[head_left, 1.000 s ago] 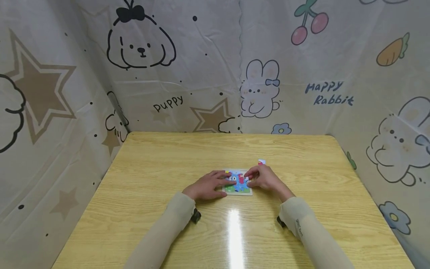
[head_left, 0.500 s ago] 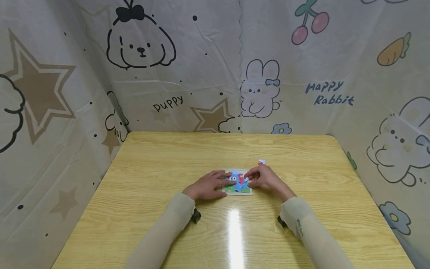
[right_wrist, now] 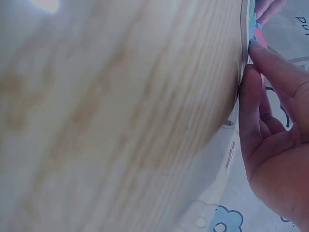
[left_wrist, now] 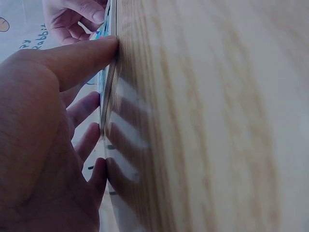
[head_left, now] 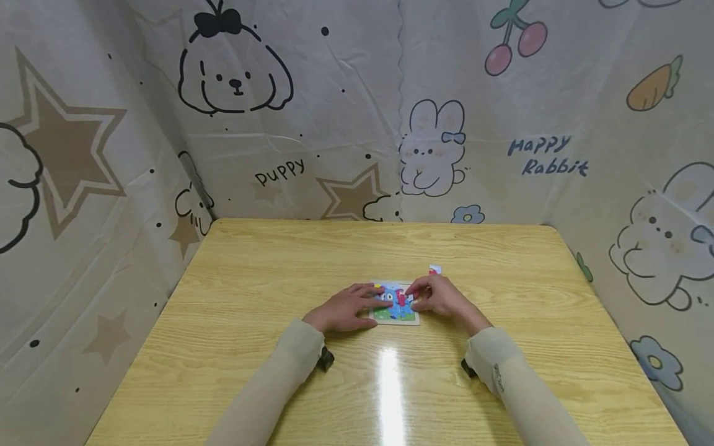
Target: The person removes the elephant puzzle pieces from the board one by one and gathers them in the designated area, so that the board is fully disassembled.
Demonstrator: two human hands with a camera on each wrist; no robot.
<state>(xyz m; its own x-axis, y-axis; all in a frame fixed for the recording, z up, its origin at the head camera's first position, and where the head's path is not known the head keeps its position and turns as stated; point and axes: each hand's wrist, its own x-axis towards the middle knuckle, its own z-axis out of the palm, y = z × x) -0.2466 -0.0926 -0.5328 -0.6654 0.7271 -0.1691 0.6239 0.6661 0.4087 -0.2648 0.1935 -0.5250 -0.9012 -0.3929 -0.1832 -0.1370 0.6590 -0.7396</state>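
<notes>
A small jigsaw puzzle (head_left: pixel 395 313) lies in a pale frame on the table, with a blue figure over green at its lower part. My left hand (head_left: pixel 348 308) rests on its left side with fingers spread; in the left wrist view the thumb (left_wrist: pixel 91 58) lies along the board's near edge. At the upper right of the board, my right hand (head_left: pixel 440 295) pinches a small puzzle piece (head_left: pixel 410 297) between thumb and fingers, mostly hidden by them. Just beyond this hand, a loose puzzle piece (head_left: pixel 435 269), white and red, lies on the table.
The wooden table (head_left: pixel 279 260) reaches back to a printed cloth curtain (head_left: pixel 334 111), which also hangs at both sides. Light glares off the tabletop in front of the puzzle. Both sleeves (head_left: pixel 290 347) have a small black device at the cuff.
</notes>
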